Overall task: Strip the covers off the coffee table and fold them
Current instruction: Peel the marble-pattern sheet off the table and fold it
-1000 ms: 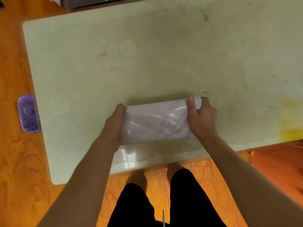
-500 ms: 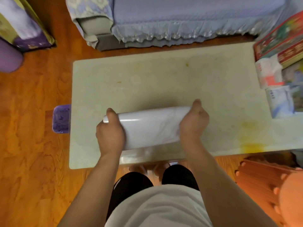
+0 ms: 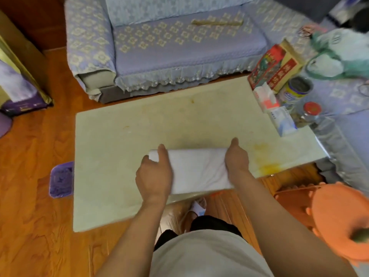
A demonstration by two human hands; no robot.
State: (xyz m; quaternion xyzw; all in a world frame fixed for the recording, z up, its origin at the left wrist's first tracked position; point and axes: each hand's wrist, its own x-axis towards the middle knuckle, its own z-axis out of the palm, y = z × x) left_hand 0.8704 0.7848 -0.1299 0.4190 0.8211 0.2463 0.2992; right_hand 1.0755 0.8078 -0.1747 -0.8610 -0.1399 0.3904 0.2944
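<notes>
Your left hand [image 3: 154, 174] and right hand [image 3: 237, 158] each grip one end of the folded white cover [image 3: 196, 170], fingers curled over its far edge. The cover sits on the near edge of the coffee table [image 3: 123, 140], roughly centred in front of you. Boxes [image 3: 276, 65], a tin [image 3: 298, 87] and a jar [image 3: 310, 112] crowd the table's far right corner; a purple tray [image 3: 60, 180] pokes out at its left side.

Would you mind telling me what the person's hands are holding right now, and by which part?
Both hold the folded white cover by its ends: the left hand grips the left end, the right hand the right end, over the coffee table.
</notes>
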